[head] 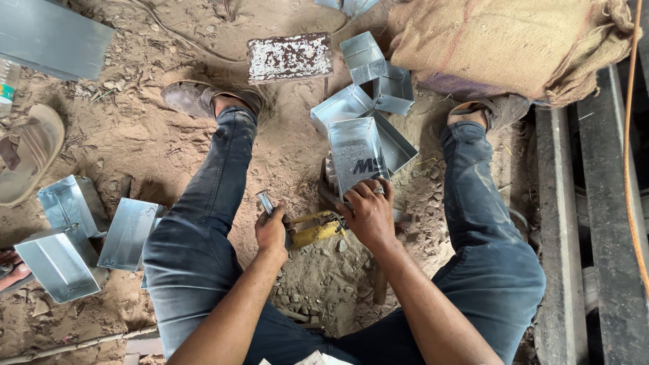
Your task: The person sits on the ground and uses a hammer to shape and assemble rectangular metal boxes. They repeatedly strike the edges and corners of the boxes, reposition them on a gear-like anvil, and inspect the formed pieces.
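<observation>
I sit on sandy ground with my legs spread. My right hand (370, 213) grips the near edge of a folded galvanised sheet-metal box (356, 159) that stands between my knees. My left hand (272, 231) is closed around a small metal tool (265, 201) whose tip sticks up past my fingers. A yellow-handled tool (316, 231) lies on the dirt between both hands, close to my left hand.
Several similar metal boxes (368, 94) lie beyond the held one, and more (81, 236) are piled at my left. A rusty white-flecked block (289, 57) sits ahead. A burlap sack (507, 40) is at top right, dark beams (574, 223) at right, a sandal (27, 152) at left.
</observation>
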